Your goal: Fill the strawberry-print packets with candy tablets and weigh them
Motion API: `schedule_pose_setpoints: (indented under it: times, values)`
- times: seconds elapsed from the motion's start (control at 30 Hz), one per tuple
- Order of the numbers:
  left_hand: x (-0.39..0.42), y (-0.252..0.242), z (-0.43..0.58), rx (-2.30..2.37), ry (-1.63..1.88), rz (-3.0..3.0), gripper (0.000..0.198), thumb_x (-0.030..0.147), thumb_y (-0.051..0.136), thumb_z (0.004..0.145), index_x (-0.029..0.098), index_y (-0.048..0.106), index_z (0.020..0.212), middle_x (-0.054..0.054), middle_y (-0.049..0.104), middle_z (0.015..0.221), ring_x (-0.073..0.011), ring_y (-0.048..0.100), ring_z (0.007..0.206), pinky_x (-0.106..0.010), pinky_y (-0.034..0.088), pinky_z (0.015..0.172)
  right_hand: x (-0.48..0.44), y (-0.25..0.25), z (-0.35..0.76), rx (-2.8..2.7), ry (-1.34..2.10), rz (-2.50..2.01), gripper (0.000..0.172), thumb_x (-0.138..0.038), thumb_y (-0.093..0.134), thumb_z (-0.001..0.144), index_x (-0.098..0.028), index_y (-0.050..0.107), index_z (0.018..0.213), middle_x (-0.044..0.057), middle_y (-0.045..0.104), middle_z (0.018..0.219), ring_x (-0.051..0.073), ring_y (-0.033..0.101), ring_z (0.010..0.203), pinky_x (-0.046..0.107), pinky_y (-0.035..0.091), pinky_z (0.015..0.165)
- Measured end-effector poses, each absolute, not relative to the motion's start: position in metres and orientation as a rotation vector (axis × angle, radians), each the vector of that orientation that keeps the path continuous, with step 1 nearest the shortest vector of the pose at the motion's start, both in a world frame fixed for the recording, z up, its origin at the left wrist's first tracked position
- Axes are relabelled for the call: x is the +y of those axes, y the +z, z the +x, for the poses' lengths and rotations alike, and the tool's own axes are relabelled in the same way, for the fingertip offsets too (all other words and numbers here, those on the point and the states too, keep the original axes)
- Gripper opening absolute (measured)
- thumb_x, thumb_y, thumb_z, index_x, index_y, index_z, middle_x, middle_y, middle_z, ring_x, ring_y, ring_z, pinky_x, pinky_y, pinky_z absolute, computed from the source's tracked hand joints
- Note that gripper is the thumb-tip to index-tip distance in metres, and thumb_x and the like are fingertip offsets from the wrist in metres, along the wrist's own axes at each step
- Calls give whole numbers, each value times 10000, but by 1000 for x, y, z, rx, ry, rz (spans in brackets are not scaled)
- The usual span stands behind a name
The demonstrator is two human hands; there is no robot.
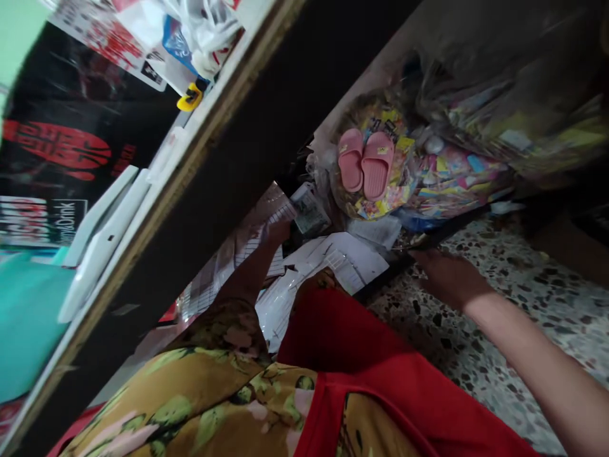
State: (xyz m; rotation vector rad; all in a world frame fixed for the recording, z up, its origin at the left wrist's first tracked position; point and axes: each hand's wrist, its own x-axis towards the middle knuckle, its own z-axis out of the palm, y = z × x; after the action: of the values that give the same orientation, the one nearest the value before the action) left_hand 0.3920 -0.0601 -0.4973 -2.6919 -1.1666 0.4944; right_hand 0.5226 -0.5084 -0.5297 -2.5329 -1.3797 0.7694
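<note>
My left hand (280, 231) reaches beneath the dark shelf edge, out of a floral sleeve. Its fingers are lost in shadow beside a small clear packet (310, 209) and paper sheets (364, 257). On the right, my right hand (445, 273) has its fingertips at the dark rim (432, 240) of the low space holding the papers and bags. That hand is dim and blurred, so its grip is unclear. Plastic-wrapped sheets (278, 308) lie below my left hand. A pair of pink slippers (377, 165) rests on a clear bag of colourful packets (402, 181).
The thick black-fronted shelf (228, 158) crosses diagonally above my left arm. On its top are black printed bags (71, 120), white plastic pieces (102, 254) and a yellow-handled item (190, 97). More clear bags of packets (461, 181) fill the back right. The floor is speckled terrazzo (428, 343).
</note>
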Motion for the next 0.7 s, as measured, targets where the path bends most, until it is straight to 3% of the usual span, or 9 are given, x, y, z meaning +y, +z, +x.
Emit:
schedule_pose_setpoints:
  times: [0.17, 0.27, 0.37, 0.57, 0.7]
  values:
    - [-53, -527, 430, -1091, 407, -2670, 353, 301, 537, 958, 125, 584, 1260, -160, 555, 1339, -302, 494, 1270, -520, 409, 1044, -522, -533, 498, -1406, 869, -2494, 601, -319, 607, 852, -263, 476, 1436, 150, 608, 1330, 349, 619, 1165, 479, 490, 915]
    - [-49, -538, 467, -987, 305, -2725, 481, 158, 455, 941, 115, 437, 1420, -202, 438, 1464, -316, 397, 1336, -481, 361, 1059, -527, -546, 497, -1374, 822, -2494, 604, -323, 602, 850, -283, 474, 1439, 135, 622, 1306, 335, 630, 1146, 469, 494, 910]
    - [-35, -535, 503, -899, 263, -2748, 542, 121, 424, 941, 99, 329, 1473, -208, 365, 1509, -294, 342, 1349, -458, 347, 1065, -528, -560, 504, -1329, 879, -2484, 581, -278, 578, 862, -237, 490, 1434, 164, 613, 1317, 353, 619, 1174, 485, 501, 934]
    - [4, -529, 550, -723, 545, -2736, 369, 217, 636, 885, 122, 577, 1237, -127, 528, 1350, -255, 496, 1226, -476, 419, 1040, -526, -599, 510, -1269, 933, -2420, 531, -205, 481, 905, -169, 493, 1434, 200, 551, 1407, 352, 583, 1248, 487, 482, 1032]
    - [7, -544, 555, -591, 568, -2726, 356, 127, 539, 905, 73, 566, 1257, -210, 481, 1419, -337, 356, 1377, -585, 271, 1125, -528, -624, 502, -1199, 944, -2436, 525, -194, 486, 897, -204, 514, 1422, 171, 603, 1360, 327, 632, 1185, 469, 529, 989]
